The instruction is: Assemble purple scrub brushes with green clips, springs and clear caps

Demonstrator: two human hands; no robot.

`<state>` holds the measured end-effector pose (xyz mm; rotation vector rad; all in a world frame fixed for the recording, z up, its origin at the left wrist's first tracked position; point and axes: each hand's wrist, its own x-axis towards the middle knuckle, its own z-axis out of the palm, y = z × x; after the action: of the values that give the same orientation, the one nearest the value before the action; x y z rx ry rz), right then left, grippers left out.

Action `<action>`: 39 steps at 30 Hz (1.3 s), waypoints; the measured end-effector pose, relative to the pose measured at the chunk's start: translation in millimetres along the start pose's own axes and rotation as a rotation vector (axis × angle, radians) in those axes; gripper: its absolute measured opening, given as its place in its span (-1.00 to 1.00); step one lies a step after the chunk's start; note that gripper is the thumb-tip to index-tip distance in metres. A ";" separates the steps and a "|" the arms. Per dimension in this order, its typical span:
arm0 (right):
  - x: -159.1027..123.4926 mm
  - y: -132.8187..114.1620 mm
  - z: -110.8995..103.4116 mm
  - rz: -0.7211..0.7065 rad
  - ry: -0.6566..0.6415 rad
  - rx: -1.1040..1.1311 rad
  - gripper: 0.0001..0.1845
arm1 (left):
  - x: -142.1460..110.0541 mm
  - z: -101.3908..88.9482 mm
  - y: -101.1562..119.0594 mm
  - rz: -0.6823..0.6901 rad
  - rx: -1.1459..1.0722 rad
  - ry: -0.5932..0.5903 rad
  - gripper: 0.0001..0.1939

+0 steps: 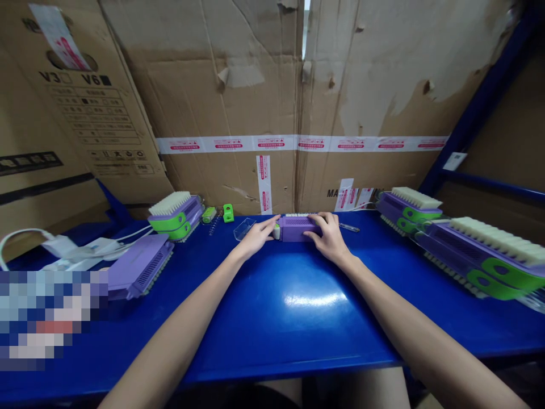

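At the far middle of the blue table lies a purple slotted housing (pixel 293 229) with a row of white bristles along its far side. My right hand (pixel 330 236) is closed around the right part of this housing, thumb on the near side and fingers over the top. A small green-and-white end piece (pixel 276 232) sits at the housing's left end. My left hand (pixel 256 237) pinches at that piece, its fingers partly hiding it. Just left of my left hand stands a clear plastic box (pixel 244 229). A thin screwdriver-like tool (pixel 349 227) lies right of my right hand.
Stacked purple-and-green brush units (pixel 477 255) stand at the right, another stack (pixel 175 216) at the left. Near it are a green bracket (pixel 229 213), a spring (pixel 215 222), a purple housing (pixel 138 264) and a power strip (pixel 80 255). Cardboard (pixel 230 108) walls the back.
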<state>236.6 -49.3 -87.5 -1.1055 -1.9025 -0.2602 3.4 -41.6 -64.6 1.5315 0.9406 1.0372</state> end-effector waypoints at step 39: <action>2.3 -18.3 -5.8 0.014 0.132 0.005 -0.66 | -4.1 9.7 14.8 -0.123 -0.310 0.175 -0.45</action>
<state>225.3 -61.8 -78.0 -1.0719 -1.7772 -0.3132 12.1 -51.1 -51.8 1.1288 0.9321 1.1813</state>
